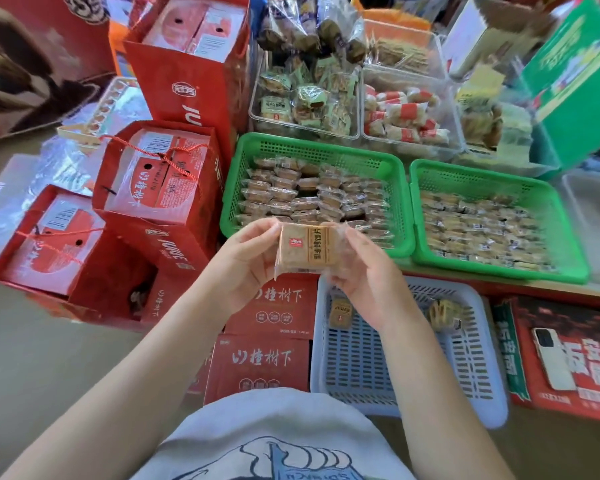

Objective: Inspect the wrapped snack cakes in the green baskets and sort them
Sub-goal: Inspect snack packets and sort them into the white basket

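Holding one wrapped snack cake (307, 249) up between both hands, I have it level with the near rim of the left green basket (229, 188), label side facing me. My left hand (246, 261) pinches the wrapper's left edge with curled fingers (269, 230), and my right hand (364, 271) grips the right edge the same way, so the cake sits flat and readable. To inspect it well, I judge I should keep the grip on the film margins only, not squeeze the cake itself, then tilt it to check the seams and the back for tears or crushed corners. Both green baskets are full: the left one with darker cakes in rows, the right green basket (568, 216) with paler ones. Below my hands the pale lilac basket (395, 403) holds two sorted pieces, a small wrapped cake (340, 313) and a yellowish packet (444, 315), well apart. If this one passes or fails, I'd guess that basket is where it goes; I cannot tell which.
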Motion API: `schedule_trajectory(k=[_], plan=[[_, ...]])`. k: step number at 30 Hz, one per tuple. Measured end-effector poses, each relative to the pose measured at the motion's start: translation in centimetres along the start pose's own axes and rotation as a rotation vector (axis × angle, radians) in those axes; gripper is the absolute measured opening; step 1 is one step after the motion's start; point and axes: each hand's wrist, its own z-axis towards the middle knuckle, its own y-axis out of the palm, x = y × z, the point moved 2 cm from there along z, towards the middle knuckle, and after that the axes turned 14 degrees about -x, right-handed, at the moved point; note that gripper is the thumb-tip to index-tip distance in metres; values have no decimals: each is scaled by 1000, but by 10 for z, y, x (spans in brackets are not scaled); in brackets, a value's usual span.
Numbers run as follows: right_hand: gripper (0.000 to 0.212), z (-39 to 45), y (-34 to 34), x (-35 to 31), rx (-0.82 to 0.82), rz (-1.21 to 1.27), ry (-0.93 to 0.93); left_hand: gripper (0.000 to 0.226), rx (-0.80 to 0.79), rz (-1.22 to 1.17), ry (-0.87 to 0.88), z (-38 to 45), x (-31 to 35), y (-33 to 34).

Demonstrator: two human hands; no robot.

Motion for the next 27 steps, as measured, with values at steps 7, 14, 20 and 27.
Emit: schedule_trajectory(k=[7,14,20,27], plan=[[6,-4,2,20,63,318,-64,8,272,-21,-36,-14,-16,14],[9,-3,-7,34,339,385,-104,33,279,273,-44,-28,-22,23],[12,-5,-8,30,386,319,-132,26,425,215,2,-21,-25,17],[23,5,-34,29,420,40,23,22,410,189,-68,5,-36,4]])
